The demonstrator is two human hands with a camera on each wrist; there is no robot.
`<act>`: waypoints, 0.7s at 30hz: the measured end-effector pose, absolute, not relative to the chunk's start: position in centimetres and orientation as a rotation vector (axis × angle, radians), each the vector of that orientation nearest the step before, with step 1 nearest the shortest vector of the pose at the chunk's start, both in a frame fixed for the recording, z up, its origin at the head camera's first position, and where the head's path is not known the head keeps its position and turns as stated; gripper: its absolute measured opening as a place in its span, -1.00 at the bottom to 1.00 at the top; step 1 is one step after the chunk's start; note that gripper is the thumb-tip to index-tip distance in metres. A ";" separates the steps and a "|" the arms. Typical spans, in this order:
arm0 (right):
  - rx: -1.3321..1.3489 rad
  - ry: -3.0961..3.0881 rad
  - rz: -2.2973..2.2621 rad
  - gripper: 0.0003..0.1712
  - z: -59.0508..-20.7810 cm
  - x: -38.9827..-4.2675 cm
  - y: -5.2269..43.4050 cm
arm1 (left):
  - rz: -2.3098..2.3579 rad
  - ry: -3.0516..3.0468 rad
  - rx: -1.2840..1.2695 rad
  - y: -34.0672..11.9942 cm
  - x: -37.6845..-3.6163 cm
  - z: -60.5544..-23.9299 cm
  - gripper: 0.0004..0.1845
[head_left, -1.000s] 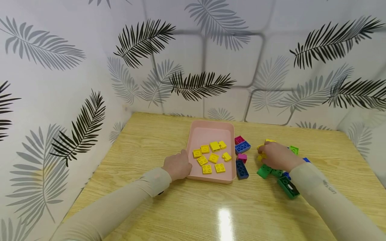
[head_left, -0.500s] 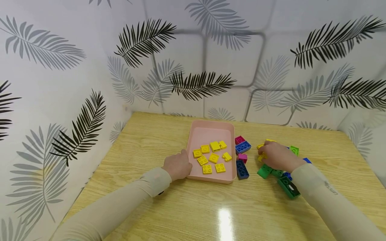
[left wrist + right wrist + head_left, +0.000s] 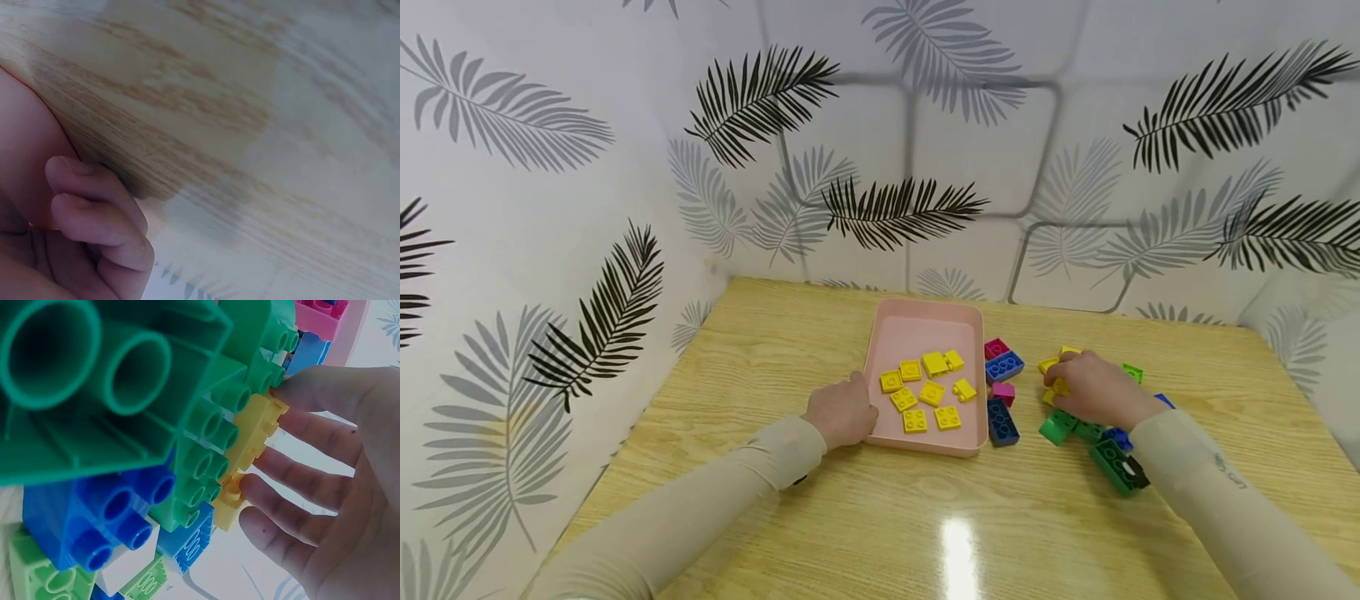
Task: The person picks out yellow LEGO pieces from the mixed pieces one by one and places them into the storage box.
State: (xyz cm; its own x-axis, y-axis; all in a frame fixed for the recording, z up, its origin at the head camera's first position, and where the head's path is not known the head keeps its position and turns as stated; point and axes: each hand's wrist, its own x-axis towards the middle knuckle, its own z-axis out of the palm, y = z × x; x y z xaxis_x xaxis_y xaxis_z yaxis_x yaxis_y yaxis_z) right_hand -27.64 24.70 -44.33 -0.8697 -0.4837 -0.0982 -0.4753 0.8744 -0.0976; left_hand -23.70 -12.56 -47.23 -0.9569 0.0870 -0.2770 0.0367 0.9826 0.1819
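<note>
The left hand (image 3: pixel 841 411) grips the pink tray (image 3: pixel 925 329) by its left side, near the front corner. Right of the tray, the right hand (image 3: pixel 1097 389) has its fingers loose, with tips touching the yellow blocks (image 3: pixel 255 428). Those blocks sit between the tray and this nearer hand's wrist. Green blocks (image 3: pixel 1057 427) lie just in front.

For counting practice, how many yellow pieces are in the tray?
9 yellow pieces in the pink tray: four in the farthest row, three in the middle, two nearest. None there looks hidden.
</note>
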 end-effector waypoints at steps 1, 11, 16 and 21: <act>-0.750 2.921 -0.112 -0.74 -44.3 -27.7 24.7 | 0.257 2.843 0.088 -12.6 -23.7 -47.2 -0.42; -0.740 2.869 -0.233 -0.72 -44.3 -28.3 24.6 | 0.261 2.838 0.077 -12.5 -23.6 -47.1 -0.39; -0.769 2.884 -0.255 -0.66 -43.9 -28.4 24.8 | 0.275 2.826 0.070 -12.5 -23.7 -47.2 -0.37; -0.742 2.898 -0.305 -0.60 -43.0 -28.1 24.3 | 0.269 2.822 0.066 -12.5 -23.8 -47.3 -0.35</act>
State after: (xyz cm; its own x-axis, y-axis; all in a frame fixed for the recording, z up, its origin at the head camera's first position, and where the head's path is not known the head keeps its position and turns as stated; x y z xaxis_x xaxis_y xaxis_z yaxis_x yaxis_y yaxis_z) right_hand -28.09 24.28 -42.97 -0.8697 -0.4871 -0.0794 -0.4599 0.8583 -0.2277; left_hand -23.79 -12.49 -47.26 -0.9525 0.0741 -0.2953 0.0169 0.9813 0.1918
